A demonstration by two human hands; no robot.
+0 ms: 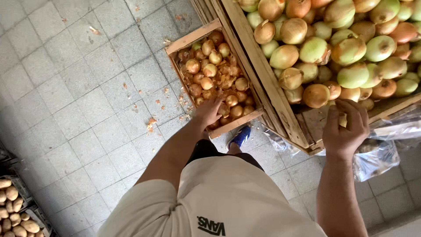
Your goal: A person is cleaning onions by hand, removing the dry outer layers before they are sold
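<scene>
My left hand [208,112] reaches down into a wooden crate [193,38] on the floor that holds several small brown onions [209,70] and loose skins; the fingers rest on the onions near the crate's front edge. My right hand [346,125] is curled at the front corner of a raised wooden bin [263,74] piled with large yellow-green onions [351,50]. A pale onion shows between the right hand's fingers. Whether the left hand grips an onion is hidden.
The floor is grey tile [79,96] scattered with onion skin flakes. Clear plastic sheeting [377,156] hangs below the bin. A crate of potatoes [15,210] sits at the lower left. My blue shoe [240,136] stands beside the floor crate.
</scene>
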